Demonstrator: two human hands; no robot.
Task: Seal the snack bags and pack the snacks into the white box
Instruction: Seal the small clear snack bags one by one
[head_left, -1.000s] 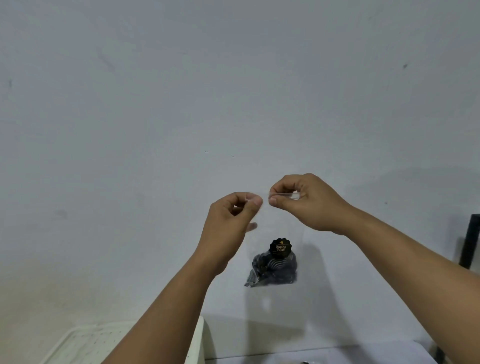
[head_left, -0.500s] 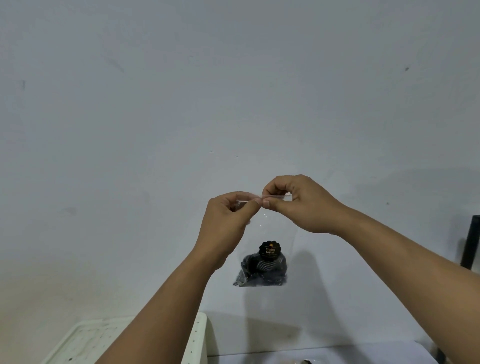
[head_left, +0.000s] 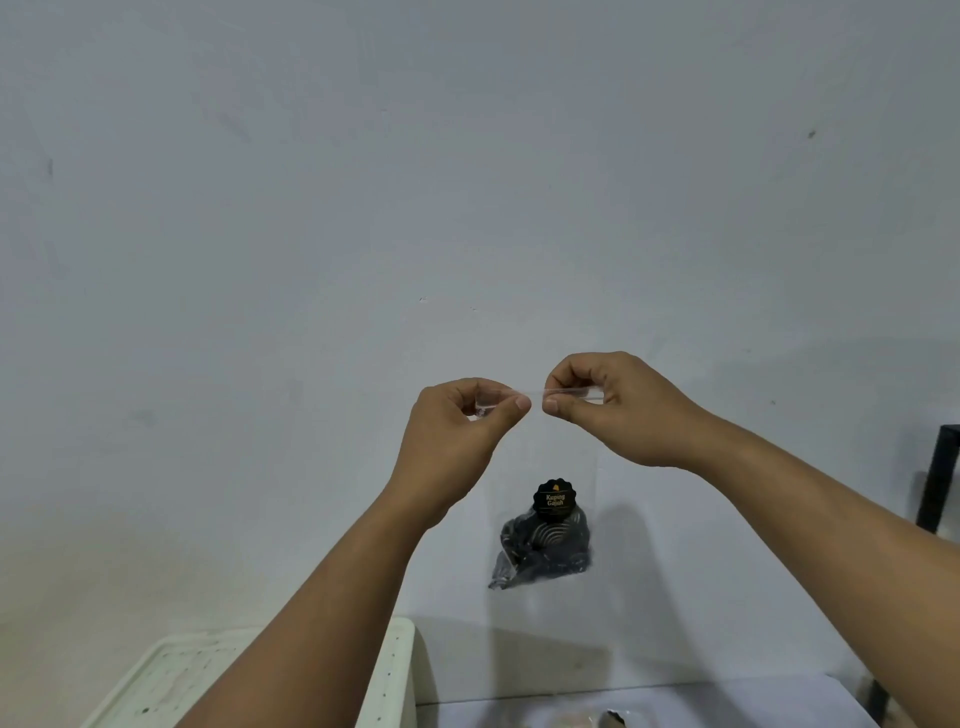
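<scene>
Left hand (head_left: 457, 431) and right hand (head_left: 613, 410) both pinching the top edge of a clear snack bag (head_left: 543, 540), held up mid-frame against the wall, dark snacks at its bottom, white box (head_left: 397, 670) lower left

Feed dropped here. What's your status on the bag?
Left hand and right hand pinching the bag top, held up. White box below left. Nothing blocking.

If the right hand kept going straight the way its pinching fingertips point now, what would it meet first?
The right hand points across the snack bag top toward the left hand. It would likely meet the left hand's thumb tip first; only a narrow gap shows between them, though depth is unclear.
</scene>
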